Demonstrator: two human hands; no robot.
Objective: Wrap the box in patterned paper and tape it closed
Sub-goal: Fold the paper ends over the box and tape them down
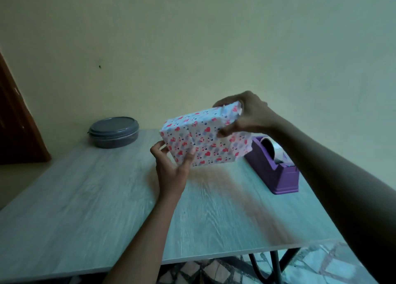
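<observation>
Both hands grip the wrapped box (201,138) in midair — left hand (173,168) low, right hand (248,114) pinching a loose end fold that may spring open untaped.

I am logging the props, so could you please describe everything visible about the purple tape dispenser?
The purple plastic tape dispenser sits upright on the pale wood-grain table, at its right side. Its heavy sloped base carries a roll of clear tape, with the cutter end towards the camera. No hand touches it; the heart-patterned wrapped box hides its far end.

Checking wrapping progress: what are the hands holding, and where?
Both hold the wrapped box: left hand grips its near lower corner, right hand pinches the far end's folded paper.
</observation>
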